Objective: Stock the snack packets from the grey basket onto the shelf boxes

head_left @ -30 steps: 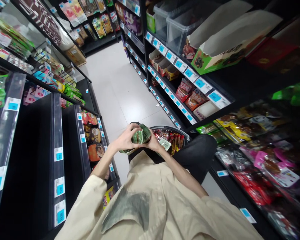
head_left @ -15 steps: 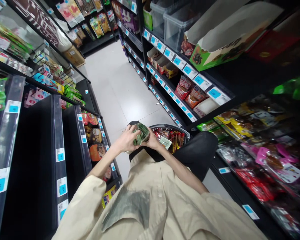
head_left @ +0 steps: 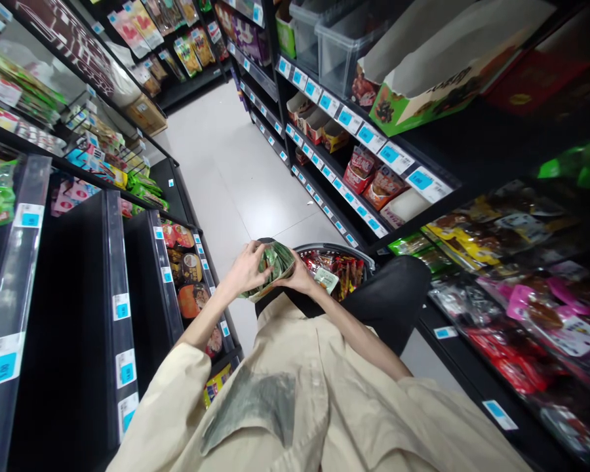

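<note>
In front of my lap is an open-topped box [head_left: 274, 283] packed with upright green packets [head_left: 279, 257]; their print is too small to read. My right hand [head_left: 299, 275] grips the box's right side, thumb along the near edge. Over its left part, my left hand [head_left: 248, 267] has its fingers bent down in among the packets. A black shopping basket [head_left: 366, 255] stands just right of the box, partly behind my right forearm and bent knee. Red-wrapped snacks [head_left: 349, 272] and a pale green packet [head_left: 326, 280] lie in it.
Black shelves with price tags [head_left: 393, 156] rise along the right, holding snack boxes [head_left: 423, 92] and clear bins [head_left: 347, 49]. Bagged snacks [head_left: 501, 354] fill the lower right rack. On the left, shelf dividers [head_left: 113, 262] and bowl-shaped packs [head_left: 191, 298] flank the pale floor aisle [head_left: 216, 151].
The box has tilted and shifted slightly left, showing more of the packets inside. My left hand has moved a little left and its fingers have spread apart somewhat among them.
</note>
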`<state>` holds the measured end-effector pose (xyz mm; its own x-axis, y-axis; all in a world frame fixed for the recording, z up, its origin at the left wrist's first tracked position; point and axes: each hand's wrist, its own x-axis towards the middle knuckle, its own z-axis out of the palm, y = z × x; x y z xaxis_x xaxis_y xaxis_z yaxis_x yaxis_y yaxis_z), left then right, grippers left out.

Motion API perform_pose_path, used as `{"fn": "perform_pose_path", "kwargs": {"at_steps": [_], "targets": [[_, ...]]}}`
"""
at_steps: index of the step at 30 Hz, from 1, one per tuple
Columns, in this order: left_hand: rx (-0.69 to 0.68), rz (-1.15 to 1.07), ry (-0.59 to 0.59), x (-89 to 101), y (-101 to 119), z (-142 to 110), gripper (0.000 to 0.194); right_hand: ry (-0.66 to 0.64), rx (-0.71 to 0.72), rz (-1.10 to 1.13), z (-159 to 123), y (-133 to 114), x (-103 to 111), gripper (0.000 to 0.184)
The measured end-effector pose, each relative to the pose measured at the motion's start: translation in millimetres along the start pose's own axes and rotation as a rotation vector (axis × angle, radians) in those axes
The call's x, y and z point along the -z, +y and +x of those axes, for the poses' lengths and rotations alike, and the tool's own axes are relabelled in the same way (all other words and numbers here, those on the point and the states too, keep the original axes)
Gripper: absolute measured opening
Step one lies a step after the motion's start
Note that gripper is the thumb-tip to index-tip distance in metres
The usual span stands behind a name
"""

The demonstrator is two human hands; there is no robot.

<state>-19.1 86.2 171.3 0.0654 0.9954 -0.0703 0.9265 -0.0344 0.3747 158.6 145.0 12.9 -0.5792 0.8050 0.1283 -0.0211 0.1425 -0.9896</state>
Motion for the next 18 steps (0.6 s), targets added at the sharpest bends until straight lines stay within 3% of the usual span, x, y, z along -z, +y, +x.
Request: {"fn": "perform_pose_path", "kwargs": {"at_steps": [9, 18], "targets": [[-0.09, 0.159, -0.093, -1.8, 26.4, -3.5, 0.054, 0.03, 0.031, 0.038, -5.0, 9.4, 0.9, 0.115], [0.061, 0.172, -0.059, -7.6, -4.1, 17.5, 0.032, 0.038, -0.032, -0.04, -5.7, 4.8, -3.0, 0.124]]}}
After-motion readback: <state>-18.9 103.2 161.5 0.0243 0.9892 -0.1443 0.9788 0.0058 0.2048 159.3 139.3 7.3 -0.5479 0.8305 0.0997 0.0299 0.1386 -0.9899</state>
